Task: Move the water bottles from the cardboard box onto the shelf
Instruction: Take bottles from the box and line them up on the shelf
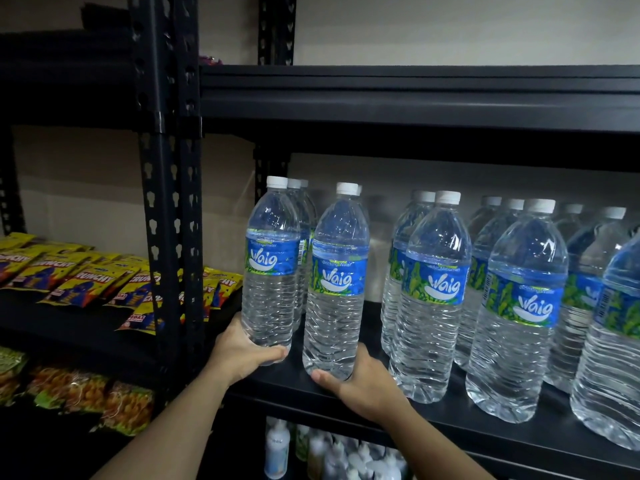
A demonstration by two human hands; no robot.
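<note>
My left hand [244, 351] grips the base of a clear water bottle [270, 268] with a blue label and white cap, upright at the left end of the black shelf [398, 407]. Beside it, my right hand [360, 386] holds the base of a second bottle [336, 282] of the same kind, standing upright near the shelf's front edge. Several more bottles [519, 306] stand in rows to the right and behind. No cardboard box shows in this view.
A black perforated upright post [169, 202] stands just left of the bottles. Yellow snack packets [86, 275] lie on the neighbouring shelf at left, with more bagged snacks [90, 400] below. White-capped bottles [277, 448] fill the shelf underneath. An upper shelf beam [415, 95] spans overhead.
</note>
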